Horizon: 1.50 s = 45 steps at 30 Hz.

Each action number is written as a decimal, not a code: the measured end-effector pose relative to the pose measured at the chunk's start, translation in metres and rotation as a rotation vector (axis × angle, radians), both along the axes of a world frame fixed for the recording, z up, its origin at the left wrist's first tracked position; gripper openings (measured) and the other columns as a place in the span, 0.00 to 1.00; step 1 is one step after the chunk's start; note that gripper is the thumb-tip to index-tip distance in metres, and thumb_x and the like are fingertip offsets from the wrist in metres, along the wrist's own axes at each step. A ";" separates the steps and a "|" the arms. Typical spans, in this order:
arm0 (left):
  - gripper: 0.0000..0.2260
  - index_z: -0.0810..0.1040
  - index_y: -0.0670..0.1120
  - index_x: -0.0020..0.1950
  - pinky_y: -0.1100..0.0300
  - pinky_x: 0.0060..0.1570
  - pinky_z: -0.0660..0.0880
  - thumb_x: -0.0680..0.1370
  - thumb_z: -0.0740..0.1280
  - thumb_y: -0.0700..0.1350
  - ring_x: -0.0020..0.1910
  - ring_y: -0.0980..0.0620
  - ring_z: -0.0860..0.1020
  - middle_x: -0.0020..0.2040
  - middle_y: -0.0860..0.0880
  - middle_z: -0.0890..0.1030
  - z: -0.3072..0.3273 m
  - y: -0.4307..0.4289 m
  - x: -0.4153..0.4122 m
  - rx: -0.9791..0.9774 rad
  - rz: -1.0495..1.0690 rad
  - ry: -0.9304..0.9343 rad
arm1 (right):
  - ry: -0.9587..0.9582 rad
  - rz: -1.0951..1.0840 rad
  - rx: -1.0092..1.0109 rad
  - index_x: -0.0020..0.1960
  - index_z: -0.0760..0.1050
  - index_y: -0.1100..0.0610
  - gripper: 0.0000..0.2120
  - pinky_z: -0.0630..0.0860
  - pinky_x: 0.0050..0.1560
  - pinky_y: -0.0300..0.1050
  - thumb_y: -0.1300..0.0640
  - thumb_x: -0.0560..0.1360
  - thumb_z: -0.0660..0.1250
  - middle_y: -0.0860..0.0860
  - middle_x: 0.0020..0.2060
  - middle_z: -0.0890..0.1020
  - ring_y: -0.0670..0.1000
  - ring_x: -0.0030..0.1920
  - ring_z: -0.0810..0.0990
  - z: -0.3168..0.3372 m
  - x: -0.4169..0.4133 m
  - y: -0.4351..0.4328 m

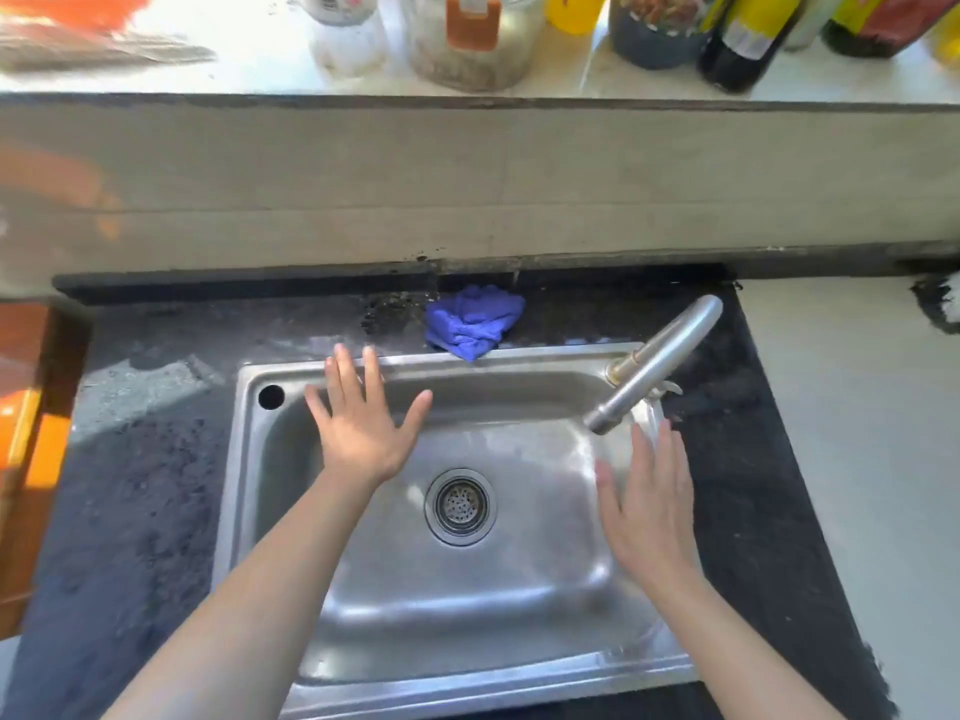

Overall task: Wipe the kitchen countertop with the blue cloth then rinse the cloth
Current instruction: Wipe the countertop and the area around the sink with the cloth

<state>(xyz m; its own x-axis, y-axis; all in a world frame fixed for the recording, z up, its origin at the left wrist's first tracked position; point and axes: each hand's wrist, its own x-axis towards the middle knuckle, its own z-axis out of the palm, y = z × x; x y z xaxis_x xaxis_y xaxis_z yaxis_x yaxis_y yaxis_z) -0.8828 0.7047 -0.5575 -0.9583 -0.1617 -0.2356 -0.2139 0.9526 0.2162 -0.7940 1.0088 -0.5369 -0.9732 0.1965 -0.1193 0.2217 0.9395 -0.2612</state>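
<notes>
Both hands over the steel sink (pixel 249 459), palms down. Left hand (pixel 363 428): fingers spread and straight, holding nothing, fingertips near the back rim. Right hand (pixel 649 506): flat, fingers together, nothing held, just below the faucet (pixel 654 366) spout.

Blue cloth (pixel 472 322) bunched on the dark countertop (pixel 145 491) behind the sink, its front corner overlapping the back rim (neither hand touches it).

Drain strainer (pixel 460 505) in basin centre. Jars and bottles (pixel 748 39) on the sill above; labels possibly sauces, too blurred to read.
</notes>
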 end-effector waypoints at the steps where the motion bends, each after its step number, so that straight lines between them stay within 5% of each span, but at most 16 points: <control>1: 0.41 0.46 0.47 0.82 0.38 0.75 0.41 0.78 0.47 0.72 0.81 0.42 0.41 0.82 0.40 0.43 -0.001 -0.019 0.012 -0.003 -0.049 0.061 | 0.012 0.027 -0.033 0.75 0.64 0.61 0.29 0.59 0.74 0.61 0.43 0.81 0.53 0.65 0.76 0.61 0.65 0.76 0.59 0.002 0.007 -0.028; 5: 0.43 0.48 0.45 0.82 0.39 0.77 0.41 0.77 0.45 0.73 0.81 0.42 0.41 0.82 0.40 0.44 -0.010 -0.104 0.033 -0.199 -0.162 0.048 | 0.097 0.284 -0.077 0.74 0.67 0.58 0.27 0.58 0.76 0.59 0.43 0.81 0.56 0.62 0.77 0.61 0.63 0.77 0.58 0.011 -0.038 -0.109; 11: 0.46 0.54 0.45 0.82 0.41 0.78 0.43 0.75 0.48 0.76 0.81 0.45 0.41 0.82 0.41 0.47 -0.020 -0.130 0.034 -0.174 -0.223 0.081 | 0.016 0.255 -0.033 0.77 0.64 0.49 0.29 0.55 0.77 0.58 0.39 0.80 0.55 0.61 0.78 0.60 0.61 0.79 0.53 -0.002 -0.171 -0.120; 17: 0.47 0.57 0.45 0.81 0.39 0.78 0.44 0.73 0.52 0.76 0.81 0.45 0.43 0.82 0.38 0.48 -0.024 -0.130 0.032 -0.154 -0.224 0.117 | 0.081 0.119 -0.061 0.76 0.68 0.48 0.25 0.61 0.74 0.57 0.42 0.81 0.59 0.60 0.76 0.64 0.62 0.76 0.58 -0.030 -0.175 -0.200; 21: 0.47 0.59 0.43 0.81 0.38 0.78 0.46 0.72 0.57 0.75 0.82 0.44 0.46 0.82 0.38 0.50 -0.027 -0.132 0.035 -0.137 -0.204 0.139 | 0.183 0.283 0.020 0.67 0.78 0.50 0.26 0.64 0.65 0.59 0.38 0.75 0.59 0.61 0.65 0.75 0.63 0.66 0.71 -0.032 -0.178 -0.280; 25: 0.47 0.60 0.43 0.80 0.37 0.77 0.47 0.72 0.57 0.74 0.82 0.43 0.46 0.82 0.37 0.51 -0.027 -0.131 0.034 -0.149 -0.204 0.163 | 0.186 0.431 0.070 0.59 0.81 0.52 0.27 0.69 0.54 0.56 0.36 0.70 0.61 0.58 0.55 0.80 0.61 0.53 0.77 -0.025 -0.192 -0.269; 30: 0.48 0.58 0.44 0.81 0.37 0.77 0.47 0.72 0.55 0.76 0.81 0.43 0.44 0.82 0.38 0.48 -0.024 -0.129 0.033 -0.194 -0.215 0.111 | 0.292 0.297 -0.047 0.47 0.83 0.58 0.14 0.77 0.45 0.55 0.52 0.72 0.62 0.59 0.44 0.81 0.62 0.43 0.80 -0.023 -0.196 -0.187; 35: 0.48 0.57 0.44 0.81 0.37 0.77 0.47 0.72 0.54 0.76 0.81 0.44 0.42 0.82 0.37 0.47 -0.023 -0.130 0.032 -0.199 -0.214 0.090 | 0.348 0.042 -0.086 0.62 0.79 0.54 0.17 0.73 0.56 0.57 0.47 0.79 0.62 0.58 0.58 0.78 0.62 0.55 0.78 -0.017 -0.187 -0.136; 39: 0.48 0.57 0.44 0.81 0.37 0.77 0.46 0.72 0.53 0.76 0.81 0.43 0.43 0.82 0.38 0.48 -0.022 -0.129 0.033 -0.189 -0.213 0.094 | 0.195 0.113 0.017 0.67 0.77 0.47 0.27 0.62 0.69 0.61 0.34 0.74 0.63 0.58 0.68 0.74 0.65 0.68 0.68 -0.030 -0.186 -0.190; 43: 0.48 0.58 0.44 0.81 0.37 0.77 0.47 0.72 0.53 0.76 0.81 0.44 0.43 0.82 0.38 0.48 -0.022 -0.129 0.033 -0.196 -0.212 0.087 | 0.103 0.022 -0.065 0.71 0.72 0.40 0.22 0.43 0.75 0.69 0.39 0.78 0.61 0.55 0.76 0.63 0.64 0.77 0.52 -0.034 -0.187 -0.204; 45: 0.48 0.58 0.44 0.81 0.37 0.77 0.47 0.72 0.53 0.76 0.81 0.44 0.43 0.82 0.38 0.48 -0.022 -0.130 0.033 -0.198 -0.214 0.087 | 0.088 0.057 -0.093 0.71 0.71 0.39 0.23 0.41 0.73 0.71 0.41 0.77 0.62 0.54 0.77 0.60 0.64 0.78 0.49 -0.035 -0.184 -0.194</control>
<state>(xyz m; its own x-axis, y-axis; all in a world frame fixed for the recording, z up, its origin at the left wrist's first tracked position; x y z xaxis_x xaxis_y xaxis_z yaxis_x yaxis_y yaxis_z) -0.8496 0.5747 -0.5794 -0.9907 0.0113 -0.1355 0.0073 0.9995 0.0303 -0.9780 0.8149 -0.5718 -0.9900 0.1324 -0.0482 0.1409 0.9207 -0.3638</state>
